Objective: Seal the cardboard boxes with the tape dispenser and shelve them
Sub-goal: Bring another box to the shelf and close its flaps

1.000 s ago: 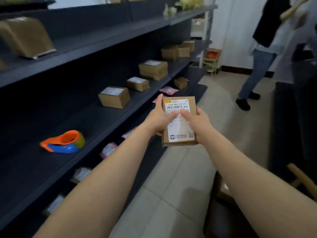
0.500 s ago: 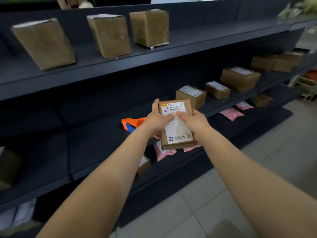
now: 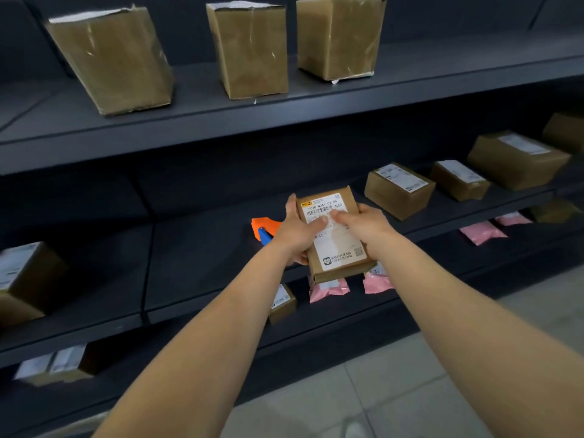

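Observation:
A small flat cardboard box [image 3: 339, 251] with a white shipping label is held in front of the middle shelf [image 3: 202, 248]. My left hand [image 3: 297, 230] grips its left edge and my right hand [image 3: 363, 224] its right edge, thumbs lying on the label. Behind my left hand, the orange and blue tape dispenser [image 3: 264, 229] lies on the middle shelf, mostly hidden by the hand.
Three tall taped boxes [image 3: 249, 49] stand on the upper shelf [image 3: 284, 115]. Several labelled boxes [image 3: 398, 189] sit on the middle shelf to the right, one box [image 3: 22, 279] at far left. Pink mailers [image 3: 328, 289] and small boxes lie on the lower shelf. Tiled floor [image 3: 410, 390] lies below.
My view has swung left to face the shelves square on. Both hands have carried the box closer to the middle shelf, covering most of the tape dispenser.

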